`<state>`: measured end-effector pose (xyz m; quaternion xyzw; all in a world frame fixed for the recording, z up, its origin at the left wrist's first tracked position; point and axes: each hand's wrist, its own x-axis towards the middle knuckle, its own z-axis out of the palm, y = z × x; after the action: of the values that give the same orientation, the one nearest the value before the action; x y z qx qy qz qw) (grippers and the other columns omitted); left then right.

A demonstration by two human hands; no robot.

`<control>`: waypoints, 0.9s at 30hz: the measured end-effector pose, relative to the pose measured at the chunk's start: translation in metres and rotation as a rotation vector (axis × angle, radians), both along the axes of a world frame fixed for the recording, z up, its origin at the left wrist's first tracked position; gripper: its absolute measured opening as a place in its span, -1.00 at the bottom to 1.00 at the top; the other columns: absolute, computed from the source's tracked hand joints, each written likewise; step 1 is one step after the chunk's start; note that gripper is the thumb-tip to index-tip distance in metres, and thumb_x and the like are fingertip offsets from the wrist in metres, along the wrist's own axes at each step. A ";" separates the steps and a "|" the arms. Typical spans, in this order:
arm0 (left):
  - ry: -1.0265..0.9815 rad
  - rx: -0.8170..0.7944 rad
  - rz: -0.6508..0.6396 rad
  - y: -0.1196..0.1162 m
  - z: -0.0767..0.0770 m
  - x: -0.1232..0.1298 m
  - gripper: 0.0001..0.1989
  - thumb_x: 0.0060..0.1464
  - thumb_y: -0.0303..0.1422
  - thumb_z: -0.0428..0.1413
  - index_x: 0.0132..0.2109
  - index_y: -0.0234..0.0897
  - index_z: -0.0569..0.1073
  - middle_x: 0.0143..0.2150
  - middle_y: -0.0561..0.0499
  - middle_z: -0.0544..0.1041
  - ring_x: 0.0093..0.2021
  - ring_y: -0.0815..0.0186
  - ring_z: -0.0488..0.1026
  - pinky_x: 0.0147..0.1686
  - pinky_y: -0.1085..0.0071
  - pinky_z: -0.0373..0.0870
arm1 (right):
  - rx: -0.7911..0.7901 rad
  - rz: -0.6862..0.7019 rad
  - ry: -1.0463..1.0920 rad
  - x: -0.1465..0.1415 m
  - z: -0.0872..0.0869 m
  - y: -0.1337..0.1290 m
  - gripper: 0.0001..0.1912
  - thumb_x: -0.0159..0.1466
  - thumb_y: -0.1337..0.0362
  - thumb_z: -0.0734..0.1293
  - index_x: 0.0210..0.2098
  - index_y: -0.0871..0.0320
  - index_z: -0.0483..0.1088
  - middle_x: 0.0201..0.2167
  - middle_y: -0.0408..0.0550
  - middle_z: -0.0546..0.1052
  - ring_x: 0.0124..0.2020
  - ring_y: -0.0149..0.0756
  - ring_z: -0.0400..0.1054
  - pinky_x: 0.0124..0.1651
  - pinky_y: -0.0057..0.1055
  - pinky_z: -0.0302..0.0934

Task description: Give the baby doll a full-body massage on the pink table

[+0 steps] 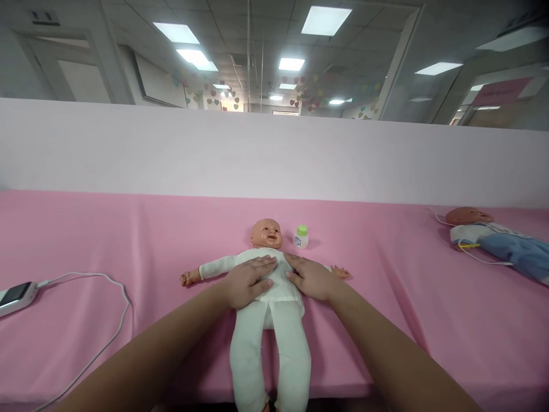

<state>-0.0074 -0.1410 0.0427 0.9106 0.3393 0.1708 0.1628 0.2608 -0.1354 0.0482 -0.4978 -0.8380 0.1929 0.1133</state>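
Observation:
A baby doll (270, 337) in white clothes lies on its back on the pink cloth, head away from me and arms spread. My left hand (249, 280) rests flat on one side of the doll's chest, fingers pointing inward. On the other side of the chest lies my right hand (312, 277), palm down with its fingers extended. Neither hand holds anything. The two hands are a short gap apart. Beside the doll's head stands a small clear bottle (301, 238) with a green cap.
At the far right lies a second doll (510, 246) in blue and white, with a thin white tube. A white device (17, 297) with a dark screen and a looping cable is at the left. A low white wall (274, 154) runs behind the pink-covered table (171, 229), with glass above.

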 end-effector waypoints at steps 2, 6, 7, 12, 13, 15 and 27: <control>-0.006 0.021 0.044 0.007 -0.002 0.001 -0.35 0.45 -0.04 -0.12 0.49 -0.31 0.24 0.50 -0.16 0.24 0.52 0.10 0.13 0.50 0.08 0.03 | 0.002 0.004 0.001 0.000 0.001 0.000 -0.29 0.48 0.01 0.16 0.53 0.14 0.06 0.50 0.06 0.19 0.47 0.00 0.14 0.44 -0.09 0.06; -0.043 0.065 0.141 0.015 -0.009 -0.003 -0.39 0.46 -0.07 -0.15 0.45 -0.29 0.31 0.48 -0.08 0.30 0.50 0.15 0.17 0.50 0.14 0.05 | 0.008 0.010 0.023 -0.001 0.005 -0.004 -0.34 0.49 0.00 0.16 0.49 0.09 0.13 0.47 0.07 0.25 0.41 0.05 0.22 0.37 -0.06 0.14; -0.052 0.079 0.173 0.017 -0.011 -0.006 -0.40 0.46 -0.08 -0.15 0.44 -0.30 0.33 0.47 -0.08 0.31 0.50 0.15 0.19 0.50 0.16 0.06 | 0.006 0.011 0.031 -0.001 0.006 -0.005 -0.36 0.49 -0.01 0.16 0.47 0.07 0.17 0.44 0.06 0.30 0.38 0.06 0.27 0.33 -0.05 0.17; 0.006 0.112 0.428 0.025 -0.020 -0.026 -0.40 0.43 -0.12 -0.15 0.38 -0.37 0.41 0.37 -0.15 0.45 0.36 0.04 0.39 0.39 0.09 0.27 | -0.009 -0.001 0.067 0.000 0.010 -0.009 -0.42 0.46 -0.01 0.22 0.40 0.05 0.28 0.33 0.06 0.45 0.27 0.09 0.37 0.25 -0.07 0.22; 0.035 0.117 0.458 0.026 -0.020 -0.029 -0.40 0.42 -0.12 -0.16 0.37 -0.37 0.42 0.35 -0.16 0.48 0.34 0.02 0.42 0.36 0.06 0.30 | -0.012 -0.003 0.072 0.000 0.011 -0.009 -0.42 0.46 -0.01 0.23 0.39 0.05 0.29 0.33 0.06 0.45 0.27 0.10 0.37 0.25 -0.07 0.22; 0.082 0.133 0.483 0.027 -0.019 -0.031 -0.40 0.42 -0.12 -0.17 0.35 -0.36 0.44 0.33 -0.15 0.50 0.32 0.00 0.44 0.35 0.05 0.30 | -0.022 0.007 0.085 0.003 0.013 -0.011 -0.43 0.45 0.01 0.24 0.39 0.03 0.30 0.30 0.05 0.49 0.24 0.10 0.39 0.24 -0.07 0.23; 0.254 0.124 0.515 0.002 -0.010 -0.089 -0.44 0.32 -0.24 -0.07 0.39 -0.19 0.40 0.43 -0.18 0.37 0.41 -0.06 0.31 0.42 -0.09 0.08 | -0.024 -0.126 0.168 0.041 0.025 -0.033 -0.60 0.42 0.04 0.24 0.14 -0.07 0.55 0.06 -0.04 0.64 0.05 0.06 0.50 0.07 -0.12 0.30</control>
<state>-0.0963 -0.1391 0.0325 0.8168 0.5658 0.1115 0.0142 0.3016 -0.1689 0.0736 -0.5330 -0.7901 0.2364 0.1892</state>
